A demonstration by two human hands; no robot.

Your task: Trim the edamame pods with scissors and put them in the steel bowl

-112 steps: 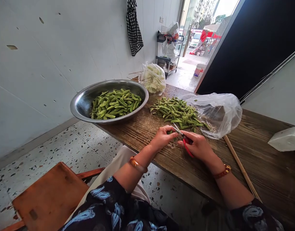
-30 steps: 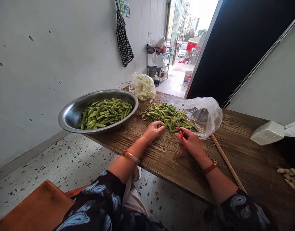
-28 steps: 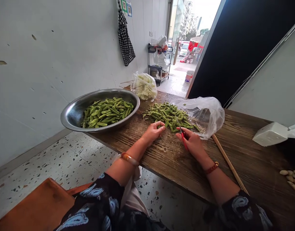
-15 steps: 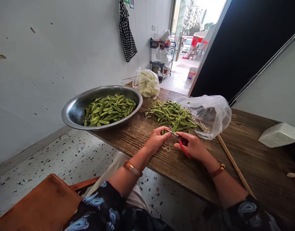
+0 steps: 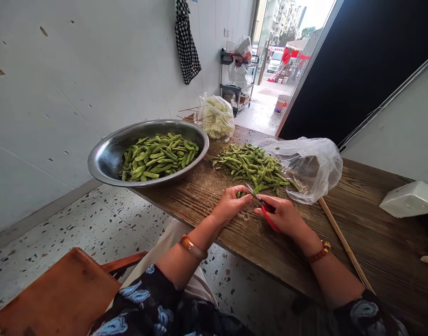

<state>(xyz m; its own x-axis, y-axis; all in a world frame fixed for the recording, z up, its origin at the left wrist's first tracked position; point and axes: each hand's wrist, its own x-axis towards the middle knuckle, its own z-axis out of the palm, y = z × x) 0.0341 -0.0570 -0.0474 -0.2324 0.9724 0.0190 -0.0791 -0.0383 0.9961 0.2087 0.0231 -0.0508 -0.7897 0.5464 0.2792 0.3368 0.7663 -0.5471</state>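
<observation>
My left hand (image 5: pixel 234 199) is closed around green soybean pods (image 5: pixel 240 194), partly hidden by the fingers. In my right hand (image 5: pixel 281 213) are red-handled scissors (image 5: pixel 270 219), their blades pointing left towards the held pods. The blades lie close to my left fingertips. Just beyond both hands is a loose pile of soybean pods (image 5: pixel 251 163) on the wooden table (image 5: pixel 207 200). A wide metal basin (image 5: pixel 107 161) at the table's left side holds many more pods.
A crumpled clear plastic bag (image 5: pixel 322 163) lies right of the pile. Behind the basin stands a bag of pale vegetables (image 5: pixel 217 119). Thin wooden sticks (image 5: pixel 345 242) rest right of my right hand. A white box-shaped object (image 5: pixel 411 199) is at the right; a brown chair (image 5: pixel 56 294) stands lower left.
The scissors and both hands stay close together, with small shifts at the fingers. The pod that stuck up beside the blades now lies lower. The whole view has shifted slightly.
</observation>
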